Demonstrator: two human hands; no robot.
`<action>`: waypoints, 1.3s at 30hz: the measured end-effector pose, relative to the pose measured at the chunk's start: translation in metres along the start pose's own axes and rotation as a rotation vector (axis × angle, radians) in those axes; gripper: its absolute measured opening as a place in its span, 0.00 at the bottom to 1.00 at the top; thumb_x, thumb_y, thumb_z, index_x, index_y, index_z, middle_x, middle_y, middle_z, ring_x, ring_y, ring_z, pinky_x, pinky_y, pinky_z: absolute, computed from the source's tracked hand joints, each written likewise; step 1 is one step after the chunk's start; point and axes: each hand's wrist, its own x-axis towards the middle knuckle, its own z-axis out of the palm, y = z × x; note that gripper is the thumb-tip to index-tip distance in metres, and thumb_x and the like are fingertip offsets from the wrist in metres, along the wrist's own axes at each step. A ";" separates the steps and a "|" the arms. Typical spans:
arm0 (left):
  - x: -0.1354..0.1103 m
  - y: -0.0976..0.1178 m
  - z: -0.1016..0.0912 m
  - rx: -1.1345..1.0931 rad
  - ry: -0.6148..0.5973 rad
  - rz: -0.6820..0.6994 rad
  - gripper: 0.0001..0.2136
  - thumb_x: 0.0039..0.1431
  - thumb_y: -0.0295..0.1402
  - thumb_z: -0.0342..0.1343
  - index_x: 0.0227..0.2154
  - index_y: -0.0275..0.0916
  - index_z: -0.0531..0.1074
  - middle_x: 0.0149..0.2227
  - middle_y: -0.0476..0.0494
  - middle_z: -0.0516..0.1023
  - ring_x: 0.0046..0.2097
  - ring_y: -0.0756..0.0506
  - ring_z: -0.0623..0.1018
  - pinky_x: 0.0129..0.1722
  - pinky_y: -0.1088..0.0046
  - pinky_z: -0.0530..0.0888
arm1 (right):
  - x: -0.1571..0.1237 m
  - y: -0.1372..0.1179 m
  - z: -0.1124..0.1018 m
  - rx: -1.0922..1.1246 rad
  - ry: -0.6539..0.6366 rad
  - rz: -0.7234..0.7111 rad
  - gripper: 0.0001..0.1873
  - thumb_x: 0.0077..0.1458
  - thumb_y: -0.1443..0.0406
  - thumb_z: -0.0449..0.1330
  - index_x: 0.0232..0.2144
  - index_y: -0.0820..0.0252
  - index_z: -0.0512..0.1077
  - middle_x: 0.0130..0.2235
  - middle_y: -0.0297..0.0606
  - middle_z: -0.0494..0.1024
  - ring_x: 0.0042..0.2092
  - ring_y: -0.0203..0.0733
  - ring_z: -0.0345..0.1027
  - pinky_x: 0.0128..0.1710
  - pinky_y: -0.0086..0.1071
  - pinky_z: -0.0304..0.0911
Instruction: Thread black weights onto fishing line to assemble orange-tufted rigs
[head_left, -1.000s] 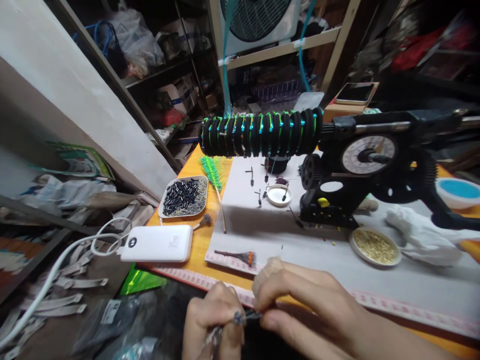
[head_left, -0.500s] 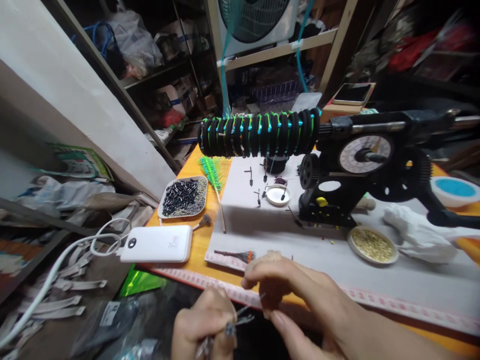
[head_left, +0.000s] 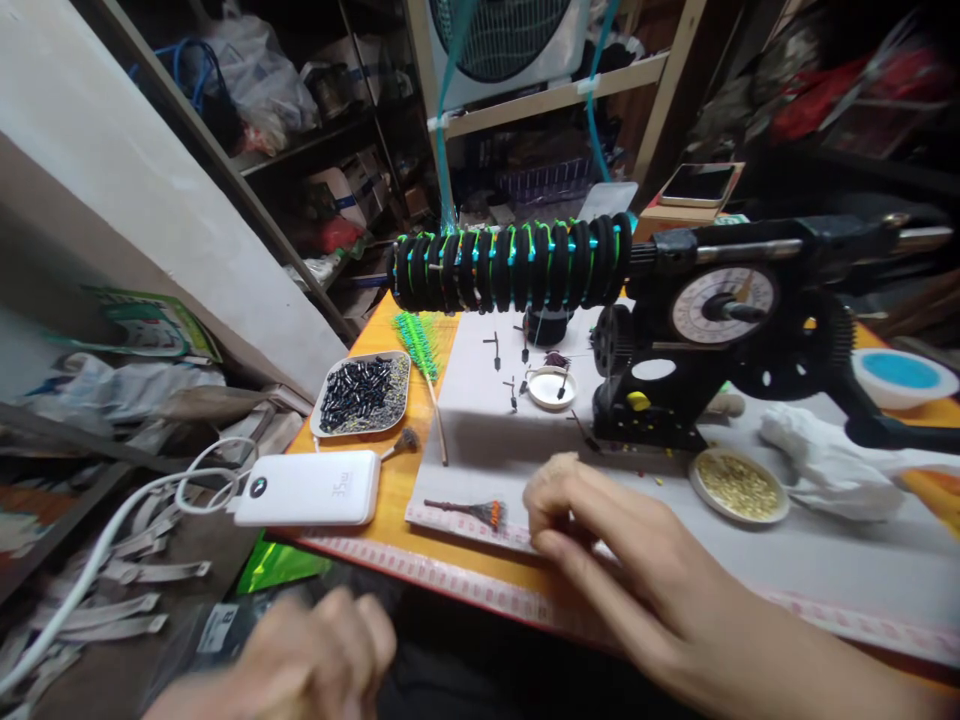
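My left hand [head_left: 300, 650] is low at the lower left, off the table's front edge, blurred, with its fingers curled in; what they hold, if anything, is hidden. My right hand [head_left: 622, 570] is over the table's front edge, thumb and index finger pressed together; nothing I can name shows between them. Just left of it lies a small dark bundle [head_left: 469, 508] with a thin stem and orange tips. Behind stands a black hand-cranked machine [head_left: 675, 370] with a dial. Its horizontal shaft carries a row of black rings [head_left: 510, 265] wound with green and blue thread.
At left are a tray of black and silver small parts [head_left: 364, 392], a white power bank [head_left: 307, 488] and a green bristly stick [head_left: 418, 345]. Further right are a dish of golden bits [head_left: 739, 487], crumpled white tissue [head_left: 817, 460] and a blue-filled bowl [head_left: 904, 375]. A pink measuring tape [head_left: 450, 575] edges the table.
My left hand has moved left and down, away from my right hand; the thin greyish strands seen at its fingers are out of sight. My right hand's thumb and index finger have closed together.
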 end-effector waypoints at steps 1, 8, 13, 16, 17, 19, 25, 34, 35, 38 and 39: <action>0.001 0.001 0.006 0.020 -0.008 -0.038 0.09 0.61 0.40 0.61 0.28 0.45 0.72 0.21 0.52 0.68 0.22 0.50 0.69 0.20 0.74 0.69 | 0.001 -0.002 -0.001 0.051 -0.038 0.069 0.08 0.66 0.73 0.49 0.36 0.57 0.63 0.35 0.36 0.71 0.34 0.36 0.66 0.36 0.28 0.64; -0.013 -0.006 0.050 -0.280 -0.225 -0.498 0.11 0.69 0.39 0.54 0.31 0.39 0.67 0.37 0.49 0.71 0.21 0.60 0.52 0.21 0.79 0.52 | -0.001 -0.004 0.000 0.276 -0.070 0.220 0.08 0.64 0.69 0.55 0.31 0.58 0.68 0.31 0.32 0.70 0.31 0.34 0.63 0.29 0.26 0.58; -0.013 -0.006 0.054 -0.418 -0.267 -0.569 0.10 0.68 0.40 0.54 0.33 0.41 0.67 0.35 0.52 0.67 0.21 0.59 0.48 0.21 0.79 0.50 | 0.000 0.002 0.002 0.313 0.015 0.226 0.09 0.63 0.65 0.60 0.32 0.58 0.79 0.29 0.35 0.71 0.31 0.36 0.66 0.28 0.26 0.61; -0.015 -0.008 0.056 -0.378 -0.241 -0.525 0.09 0.69 0.39 0.53 0.33 0.41 0.68 0.33 0.52 0.65 0.22 0.58 0.49 0.21 0.78 0.51 | 0.003 0.002 0.002 0.308 0.062 0.208 0.08 0.61 0.67 0.61 0.32 0.57 0.81 0.28 0.34 0.71 0.30 0.35 0.66 0.27 0.25 0.61; -0.016 -0.010 0.057 -0.337 -0.238 -0.496 0.09 0.69 0.38 0.53 0.34 0.42 0.68 0.33 0.51 0.66 0.22 0.57 0.51 0.21 0.78 0.51 | 0.003 0.002 0.003 0.308 0.077 0.197 0.08 0.61 0.68 0.62 0.32 0.57 0.81 0.28 0.34 0.70 0.30 0.34 0.66 0.27 0.25 0.62; -0.019 -0.013 0.058 -0.214 -0.236 -0.415 0.07 0.70 0.37 0.51 0.34 0.43 0.68 0.34 0.49 0.67 0.26 0.54 0.59 0.23 0.77 0.56 | 0.003 0.002 0.004 0.312 0.096 0.186 0.08 0.60 0.68 0.63 0.31 0.57 0.82 0.27 0.34 0.70 0.30 0.34 0.65 0.27 0.25 0.63; -0.026 -0.021 0.059 0.111 -0.257 -0.238 0.09 0.71 0.38 0.48 0.33 0.43 0.66 0.30 0.49 0.66 0.31 0.48 0.67 0.32 0.72 0.64 | 0.001 0.001 0.006 0.322 0.097 0.205 0.09 0.61 0.67 0.61 0.30 0.59 0.80 0.29 0.35 0.72 0.31 0.33 0.67 0.28 0.23 0.64; -0.029 -0.015 0.064 0.176 -0.109 -0.255 0.06 0.67 0.38 0.54 0.34 0.43 0.71 0.33 0.44 0.71 0.33 0.43 0.71 0.32 0.71 0.70 | 0.001 -0.001 0.007 0.261 0.123 0.143 0.09 0.60 0.72 0.59 0.31 0.60 0.78 0.29 0.35 0.71 0.30 0.33 0.68 0.27 0.23 0.64; -0.029 -0.014 0.064 0.138 -0.092 -0.292 0.07 0.67 0.38 0.54 0.34 0.43 0.70 0.31 0.45 0.69 0.31 0.45 0.71 0.30 0.72 0.69 | 0.000 -0.001 0.008 0.257 0.122 0.142 0.09 0.60 0.72 0.59 0.31 0.60 0.79 0.29 0.36 0.71 0.30 0.34 0.68 0.27 0.23 0.64; -0.027 -0.012 0.063 -0.002 -0.070 -0.382 0.10 0.68 0.39 0.53 0.32 0.41 0.66 0.29 0.48 0.65 0.27 0.49 0.66 0.26 0.75 0.66 | -0.001 -0.001 0.007 0.271 0.118 0.135 0.09 0.60 0.71 0.60 0.31 0.59 0.80 0.28 0.35 0.72 0.30 0.34 0.67 0.27 0.23 0.64; -0.026 -0.012 0.063 -0.041 -0.075 -0.392 0.11 0.68 0.40 0.53 0.31 0.41 0.65 0.28 0.49 0.63 0.27 0.50 0.64 0.25 0.76 0.65 | -0.001 0.000 0.006 0.285 0.128 0.144 0.09 0.60 0.71 0.61 0.31 0.58 0.80 0.28 0.34 0.72 0.30 0.33 0.67 0.28 0.23 0.64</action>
